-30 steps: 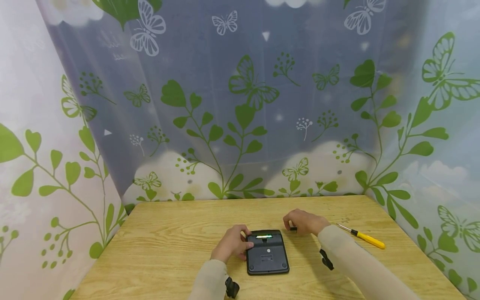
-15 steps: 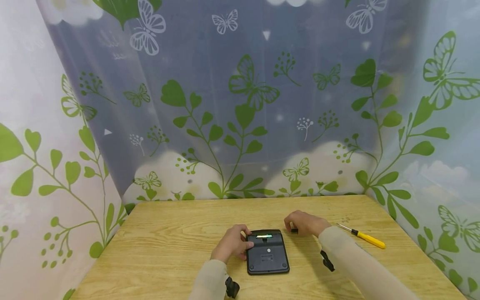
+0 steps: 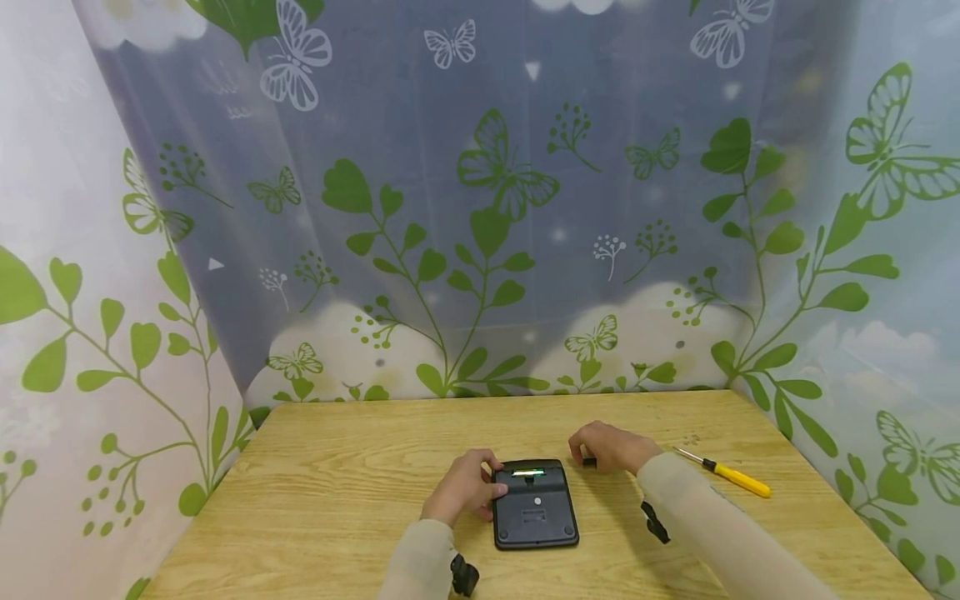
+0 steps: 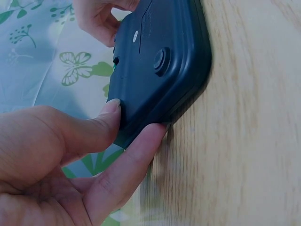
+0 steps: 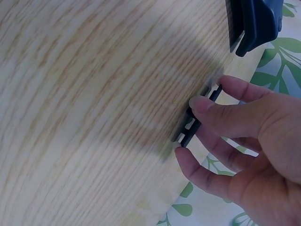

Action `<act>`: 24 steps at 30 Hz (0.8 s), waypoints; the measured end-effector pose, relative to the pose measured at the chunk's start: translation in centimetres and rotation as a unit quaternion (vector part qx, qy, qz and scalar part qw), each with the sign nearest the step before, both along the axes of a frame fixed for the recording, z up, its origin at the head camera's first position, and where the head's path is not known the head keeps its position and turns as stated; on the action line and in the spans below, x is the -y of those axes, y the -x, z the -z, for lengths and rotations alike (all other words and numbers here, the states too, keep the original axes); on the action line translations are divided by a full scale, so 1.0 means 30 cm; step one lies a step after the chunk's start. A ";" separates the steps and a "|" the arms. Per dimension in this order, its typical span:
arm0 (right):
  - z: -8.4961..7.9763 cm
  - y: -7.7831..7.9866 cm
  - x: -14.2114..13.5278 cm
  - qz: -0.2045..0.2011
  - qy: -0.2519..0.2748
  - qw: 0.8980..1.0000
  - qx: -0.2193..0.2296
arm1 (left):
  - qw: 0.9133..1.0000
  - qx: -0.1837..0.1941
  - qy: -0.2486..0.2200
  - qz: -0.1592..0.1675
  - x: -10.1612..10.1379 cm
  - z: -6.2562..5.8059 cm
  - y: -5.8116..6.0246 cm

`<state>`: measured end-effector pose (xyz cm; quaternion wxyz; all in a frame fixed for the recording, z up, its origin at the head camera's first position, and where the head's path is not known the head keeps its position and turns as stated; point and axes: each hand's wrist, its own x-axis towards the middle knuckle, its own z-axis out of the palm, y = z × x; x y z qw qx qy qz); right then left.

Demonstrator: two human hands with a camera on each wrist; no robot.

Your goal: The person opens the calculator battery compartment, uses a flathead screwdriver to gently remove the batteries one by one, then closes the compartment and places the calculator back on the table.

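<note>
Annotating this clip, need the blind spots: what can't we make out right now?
Device: its downward face, hidden by its own body in the head view.
Label: print too small, head view.
Slot: contents too small to identify, head view.
Black piece: mostly covered by the right hand, head view.
Device in right wrist view: cut off by the top edge.

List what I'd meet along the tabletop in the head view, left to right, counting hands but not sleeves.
Left hand → black device → right hand → screwdriver.
</note>
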<state>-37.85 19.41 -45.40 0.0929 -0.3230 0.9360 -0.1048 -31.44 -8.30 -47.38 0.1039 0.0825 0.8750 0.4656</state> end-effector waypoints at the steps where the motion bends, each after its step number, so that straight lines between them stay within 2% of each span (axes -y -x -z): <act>1: -0.001 -0.001 0.000 0.001 0.000 1.000 0.001 | 1.000 0.000 -0.001 0.000 0.000 0.000 0.000; 24: 0.005 0.000 0.000 -0.021 -0.007 0.999 -0.022 | 1.000 0.001 0.001 -0.001 0.002 0.003 0.002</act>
